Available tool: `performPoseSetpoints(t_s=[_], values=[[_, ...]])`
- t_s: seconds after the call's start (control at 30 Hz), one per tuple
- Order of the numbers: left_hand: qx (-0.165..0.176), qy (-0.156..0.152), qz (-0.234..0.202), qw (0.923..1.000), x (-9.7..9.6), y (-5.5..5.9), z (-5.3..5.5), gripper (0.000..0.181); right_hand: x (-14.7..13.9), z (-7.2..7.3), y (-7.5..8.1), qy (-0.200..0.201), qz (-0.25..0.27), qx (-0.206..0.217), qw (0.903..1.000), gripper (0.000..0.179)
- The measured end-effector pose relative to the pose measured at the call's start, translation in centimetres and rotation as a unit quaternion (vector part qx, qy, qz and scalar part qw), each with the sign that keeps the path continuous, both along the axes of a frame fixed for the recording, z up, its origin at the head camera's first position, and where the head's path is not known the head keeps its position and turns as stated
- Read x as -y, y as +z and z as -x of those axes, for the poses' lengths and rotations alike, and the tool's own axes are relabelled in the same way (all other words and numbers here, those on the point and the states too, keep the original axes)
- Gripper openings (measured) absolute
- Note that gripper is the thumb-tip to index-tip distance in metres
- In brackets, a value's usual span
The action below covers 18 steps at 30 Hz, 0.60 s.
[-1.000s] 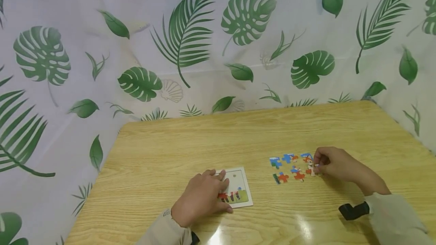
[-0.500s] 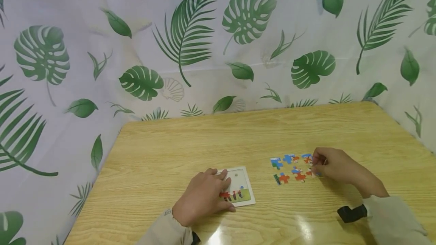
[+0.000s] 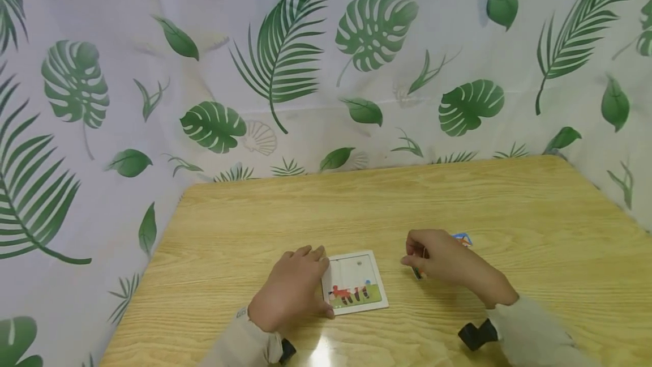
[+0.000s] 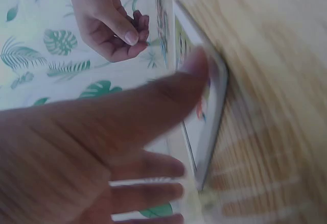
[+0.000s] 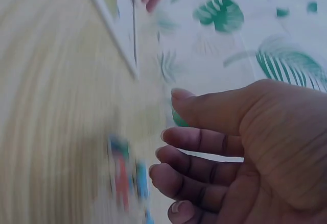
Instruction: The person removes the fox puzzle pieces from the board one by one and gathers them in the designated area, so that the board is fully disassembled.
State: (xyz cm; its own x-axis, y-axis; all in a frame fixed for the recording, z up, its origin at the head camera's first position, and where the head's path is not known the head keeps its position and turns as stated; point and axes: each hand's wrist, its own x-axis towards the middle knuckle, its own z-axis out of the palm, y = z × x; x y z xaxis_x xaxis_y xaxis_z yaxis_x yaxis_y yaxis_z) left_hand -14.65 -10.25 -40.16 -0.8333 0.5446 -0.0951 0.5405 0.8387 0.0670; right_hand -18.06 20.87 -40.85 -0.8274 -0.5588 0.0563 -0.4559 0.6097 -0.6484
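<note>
A white-framed puzzle board lies on the table, its lower part filled with red, dark and green pieces, the upper part bare. My left hand is at the board's left edge, thumb by the lower left corner and fingers extended. To the right, my right hand hovers over loose puzzle pieces, most of them hidden beneath it in the head view. In the right wrist view its fingers are loosely bent, thumb apart from them, with nothing between. Blurred blue and red pieces lie below its fingertips.
The wood-grain table reaches back to a white leaf-print cloth, which also runs along the left side. A black wrist strap piece hangs under the right sleeve.
My right hand has moved left from the far-right puzzle pieces to above the left ones. My left hand has slid left, uncovering more of the board.
</note>
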Motion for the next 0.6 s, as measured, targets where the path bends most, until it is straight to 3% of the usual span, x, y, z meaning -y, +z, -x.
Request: performPoseSetpoints(t_s=[0.2, 0.4, 0.6], values=[[0.011, 0.011, 0.009, 0.9998, -0.1, 0.0, 0.0, 0.087, 4.6, -0.2, 0.4, 0.032, 0.0, 0.015, 0.9994, 0.019], [-0.002, 0.0, 0.008, 1.0, -0.9, -0.5, -0.4, 0.092, 8.5, -0.6, 0.5, 0.071, -0.003, 0.013, 0.9974, 0.014], [-0.027, 0.007, 0.011, 0.9996, -0.5, -0.5, -0.6, 0.09, 10.7, -1.8, -0.5, 0.094, -0.036, 0.004, 0.9949, 0.014]])
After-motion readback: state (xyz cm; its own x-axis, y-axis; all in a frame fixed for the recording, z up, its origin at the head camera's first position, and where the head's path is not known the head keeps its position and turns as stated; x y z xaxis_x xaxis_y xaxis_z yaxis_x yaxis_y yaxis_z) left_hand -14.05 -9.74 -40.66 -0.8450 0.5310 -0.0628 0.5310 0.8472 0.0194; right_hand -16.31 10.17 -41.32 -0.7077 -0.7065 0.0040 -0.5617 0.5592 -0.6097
